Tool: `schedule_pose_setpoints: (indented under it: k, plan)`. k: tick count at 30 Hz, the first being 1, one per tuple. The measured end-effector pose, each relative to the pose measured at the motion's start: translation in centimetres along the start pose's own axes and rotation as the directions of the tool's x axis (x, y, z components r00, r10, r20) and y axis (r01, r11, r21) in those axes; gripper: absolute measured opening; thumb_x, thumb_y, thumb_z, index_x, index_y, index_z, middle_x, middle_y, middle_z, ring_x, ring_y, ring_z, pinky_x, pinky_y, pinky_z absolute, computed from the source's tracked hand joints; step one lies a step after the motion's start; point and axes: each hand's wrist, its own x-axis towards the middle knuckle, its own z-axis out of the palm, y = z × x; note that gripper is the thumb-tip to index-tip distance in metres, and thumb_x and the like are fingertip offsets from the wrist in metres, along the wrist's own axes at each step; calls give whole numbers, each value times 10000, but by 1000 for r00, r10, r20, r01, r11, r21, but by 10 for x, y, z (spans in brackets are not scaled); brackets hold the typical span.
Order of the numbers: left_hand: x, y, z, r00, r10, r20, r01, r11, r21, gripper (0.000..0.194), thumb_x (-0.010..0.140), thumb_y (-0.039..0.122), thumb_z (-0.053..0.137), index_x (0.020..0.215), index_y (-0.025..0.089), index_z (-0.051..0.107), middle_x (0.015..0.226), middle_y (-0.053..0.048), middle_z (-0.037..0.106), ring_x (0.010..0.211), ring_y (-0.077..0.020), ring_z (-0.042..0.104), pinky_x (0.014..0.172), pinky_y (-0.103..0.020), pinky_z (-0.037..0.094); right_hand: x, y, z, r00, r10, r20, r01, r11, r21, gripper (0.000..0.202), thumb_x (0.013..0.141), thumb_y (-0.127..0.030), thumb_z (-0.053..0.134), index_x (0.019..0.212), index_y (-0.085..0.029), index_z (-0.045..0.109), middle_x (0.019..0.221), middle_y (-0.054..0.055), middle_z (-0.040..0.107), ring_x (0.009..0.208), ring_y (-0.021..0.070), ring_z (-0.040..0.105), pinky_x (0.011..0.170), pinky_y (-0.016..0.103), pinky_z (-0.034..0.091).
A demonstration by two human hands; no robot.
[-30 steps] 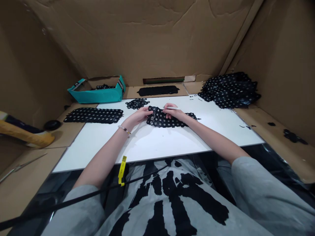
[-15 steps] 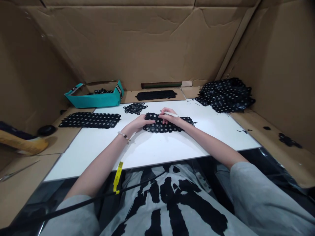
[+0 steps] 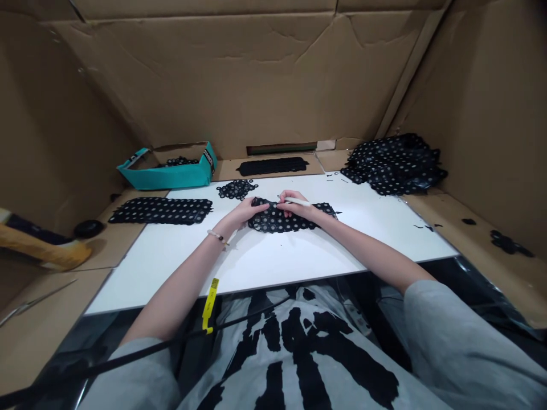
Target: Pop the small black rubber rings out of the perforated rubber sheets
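A black sheet with rows of round holes [image 3: 290, 222] lies on the white board [image 3: 277, 256] in front of me. My left hand [image 3: 244, 212] grips its left end, thumb on top and the other fingers mostly hidden beneath. A slim white pen-like tool [image 3: 298, 201] is held in my right hand [image 3: 296, 206], its tip at the sheet's upper edge near my left thumb. The tip is too small to make out. Just behind my left hand sits a small heap of black rings [image 3: 236, 189].
Another holed black sheet [image 3: 162, 210] lies at the left. Behind it stands a teal box [image 3: 171, 176] with black rings inside. A flat black stack [image 3: 273, 165] is at the back, and a large pile of holed sheets [image 3: 395, 165] at the back right. Tweezers [image 3: 38, 302] lie far left.
The whole view has shifted slightly to the right in the picture. Both hands stay at the sheet, with only a small movement of the right hand and the pen-like tool.
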Motion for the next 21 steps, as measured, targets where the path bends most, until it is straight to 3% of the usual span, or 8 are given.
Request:
schedule_pose_setpoints:
  k: [4, 8, 14, 18, 21]
  plan:
    - [2, 2, -1, 997, -71, 43, 77, 986, -148, 556, 498, 431, 966, 916, 170, 709, 956, -81, 757, 965, -262, 671, 876, -366, 492, 0, -2, -1, 1000, 11, -10, -11, 1000, -13, 440, 675, -494, 823, 783, -236, 483, 519, -80, 538, 462, 132, 552, 442, 241, 436]
    - [2, 8, -8, 985, -150, 88, 163, 974, -159, 567, 479, 412, 970, 924, 179, 709, 946, -77, 745, 945, -255, 663, 839, -361, 485, 1, -5, -2, 999, 1, 32, 1, 999, -50, 415, 711, -487, 808, 812, -233, 496, 516, -73, 533, 494, 140, 563, 467, 234, 437]
    - [0, 5, -5, 1000, 13, 11, -13, 1000, 5, 468, 572, 437, 912, 920, 199, 709, 892, -18, 711, 920, -222, 628, 799, -306, 450, 3, 3, -1, 1000, 2, 27, -1, 999, -43, 413, 698, -473, 817, 779, -231, 492, 531, -66, 564, 484, 133, 565, 471, 248, 467]
    - [1, 2, -3, 994, -29, 109, 41, 993, -106, 509, 551, 458, 926, 905, 168, 703, 884, -56, 723, 873, -219, 641, 822, -337, 470, 4, 6, -1, 1000, 1, 1, -1, 1000, -31, 395, 712, -467, 800, 779, -228, 493, 518, -64, 576, 468, 124, 555, 474, 245, 471]
    - [0, 6, -4, 997, -22, 76, 28, 997, -76, 551, 531, 483, 934, 927, 169, 714, 910, -72, 738, 898, -234, 651, 835, -346, 480, 3, 3, 0, 1000, -13, -7, 13, 1000, -27, 401, 701, -465, 805, 790, -225, 497, 531, -68, 573, 484, 124, 567, 483, 240, 472]
